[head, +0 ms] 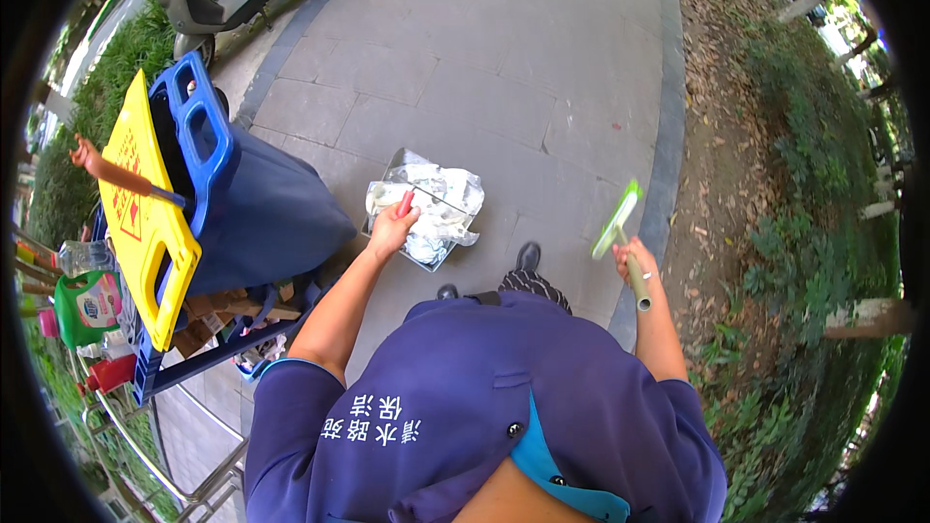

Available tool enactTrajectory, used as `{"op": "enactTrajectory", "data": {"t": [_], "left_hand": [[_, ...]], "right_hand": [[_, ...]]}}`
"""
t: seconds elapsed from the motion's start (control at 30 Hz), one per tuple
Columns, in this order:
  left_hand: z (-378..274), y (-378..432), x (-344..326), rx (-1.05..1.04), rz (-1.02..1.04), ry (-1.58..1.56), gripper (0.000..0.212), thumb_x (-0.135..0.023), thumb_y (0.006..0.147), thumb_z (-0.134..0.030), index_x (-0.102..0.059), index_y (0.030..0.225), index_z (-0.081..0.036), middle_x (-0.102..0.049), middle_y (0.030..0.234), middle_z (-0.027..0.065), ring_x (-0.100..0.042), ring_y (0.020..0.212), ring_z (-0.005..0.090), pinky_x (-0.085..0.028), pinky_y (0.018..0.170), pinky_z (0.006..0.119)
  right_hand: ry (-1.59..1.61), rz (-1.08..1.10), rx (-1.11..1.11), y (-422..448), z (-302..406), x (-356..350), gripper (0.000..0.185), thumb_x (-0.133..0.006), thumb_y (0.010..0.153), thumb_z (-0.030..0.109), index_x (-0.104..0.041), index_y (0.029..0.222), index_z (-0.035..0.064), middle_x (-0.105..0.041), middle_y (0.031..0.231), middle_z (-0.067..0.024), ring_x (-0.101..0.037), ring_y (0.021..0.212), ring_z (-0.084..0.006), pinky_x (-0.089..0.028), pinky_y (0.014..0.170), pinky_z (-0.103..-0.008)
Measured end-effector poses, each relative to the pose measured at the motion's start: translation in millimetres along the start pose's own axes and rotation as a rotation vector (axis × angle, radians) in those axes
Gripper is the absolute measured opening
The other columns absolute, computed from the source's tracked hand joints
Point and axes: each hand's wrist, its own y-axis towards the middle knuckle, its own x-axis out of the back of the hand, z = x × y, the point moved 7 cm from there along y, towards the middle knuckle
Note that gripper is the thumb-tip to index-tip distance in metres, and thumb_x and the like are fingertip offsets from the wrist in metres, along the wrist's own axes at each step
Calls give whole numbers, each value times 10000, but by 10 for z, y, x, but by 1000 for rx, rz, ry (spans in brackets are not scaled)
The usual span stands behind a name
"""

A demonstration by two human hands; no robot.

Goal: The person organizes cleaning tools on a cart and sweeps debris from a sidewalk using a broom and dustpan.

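My left hand (392, 227) is closed round the red handle (405, 203) of a metal dustpan (399, 157), ahead of my body. Crumpled clear plastic and pale, soft-looking litter (436, 185) fills the pan. On the right, my right hand (633, 260) grips the pale tubular handle of a brush (616, 221) with green and white at its head. The brush head is held apart from the dustpan, and its exact height above the paving cannot be told.
A blue bin (269, 211) with a yellow sign (152, 211) stands on a cart at left, with bottles and cardboard. A parked scooter (225, 3) is beyond. Grey paving (494, 73) runs ahead; leaf-strewn soil (708, 123), shrubs and tree trunks border it at right.
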Motion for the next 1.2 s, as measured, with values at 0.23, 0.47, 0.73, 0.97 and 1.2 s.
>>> {"op": "enactTrajectory", "data": {"t": [0.23,0.47,0.73,0.97,1.2], "left_hand": [[-623,471,423,-6,-385,-290,263,-523,785,-245,-514,984,-72,-408,563,-48,-342,420,36,-304,369,191],[-688,344,542,50,-758,-599,154,-552,759,-214,-460,759,-91,-400,512,-32,-374,414,57,-344,401,192],[-370,658,-54,519,-677,-919,539,-404,754,-562,-472,614,-46,-569,658,136,-548,520,196,-460,484,312],[368,1042,-600,560,-893,-1352,510,-304,815,-403,-379,462,-43,-564,729,198,-519,513,221,-458,468,341],[472,694,-923,682,-1282,-1483,335,-369,780,-307,-449,599,-37,-492,550,90,-364,382,141,-326,342,284]], "right_hand": [[202,74,-298,1495,-45,453,172,-494,726,210,-462,734,41,-485,574,-101,-482,465,-172,-396,356,-239],[433,85,-164,1855,1011,-41,394,-448,680,353,-395,932,55,-409,1018,-270,-518,775,-351,-446,532,-380],[-397,380,-135,2975,1969,-1626,323,-431,778,311,-415,980,60,-522,868,-245,-539,844,-345,-471,567,-362],[-1864,278,1057,3006,2570,-3561,498,-465,753,454,-529,677,-34,-529,607,-140,-538,629,-242,-429,626,-351],[-1323,869,1238,2498,2870,-5778,257,-579,726,194,-490,624,-24,-467,511,-111,-456,481,-215,-392,505,-319]]}}
